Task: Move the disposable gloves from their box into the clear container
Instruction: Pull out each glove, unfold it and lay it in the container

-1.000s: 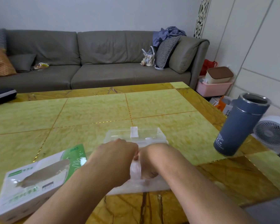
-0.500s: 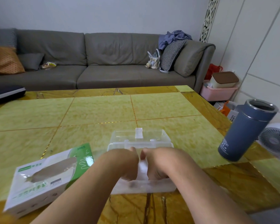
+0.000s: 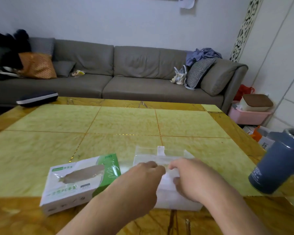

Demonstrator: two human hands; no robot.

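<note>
From the head view, both hands were over the clear container (image 3: 163,155), which lay at the near edge of the surface (image 3: 126,122) with its long axis running left to right. The left hand (image 3: 143,177) came in from the near left, fingers curled downward at the container's middle. The right hand (image 3: 190,177) met it from the near right, thumb and fingers bent around a pale, filmy wad, most likely the gloves (image 3: 166,187), being pressed down into the container. Motion blur made it hard to say whether the left hand pinched the wad or only rested on it.

The glove box (image 3: 78,180) lay just beside the container on the left, touching the left forearm, its torn opening facing up and its long axis slanting away to the right. It sat nearer the left hand, so any further reach into it would probably fall to that side. A blue flask (image 3: 277,167) stood well apart on the right, near the surface's edge. A grey sofa (image 3: 126,72) ran along the wall behind.
</note>
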